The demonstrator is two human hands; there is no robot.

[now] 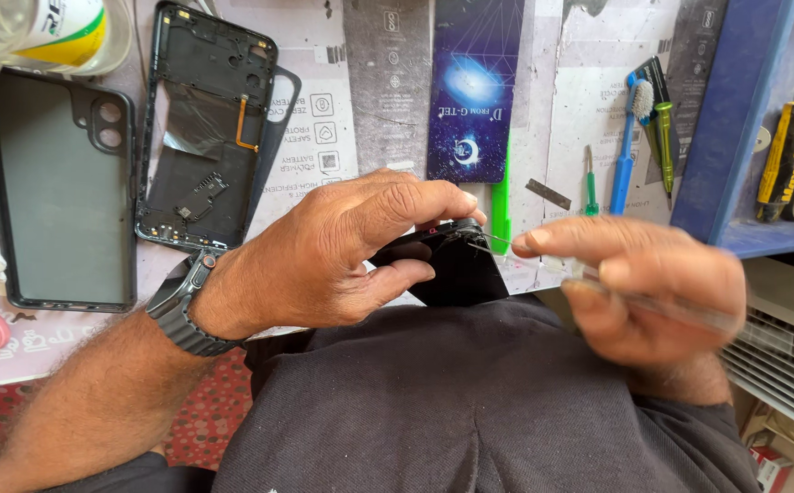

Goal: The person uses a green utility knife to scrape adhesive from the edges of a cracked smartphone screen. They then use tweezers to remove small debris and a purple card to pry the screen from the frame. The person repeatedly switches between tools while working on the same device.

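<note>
Your left hand grips a small black phone part over your lap, thumb on top and fingers curled tight beneath. Your right hand, just right of the part, pinches a thin tool; its tip touches the part's upper edge. The hand is blurred, so the tool's handle is hard to make out. On the worktop, up and left of the part, lies an opened phone frame, and left of that a dark case. A green screwdriver and a blue toothbrush lie up and right of the part.
</note>
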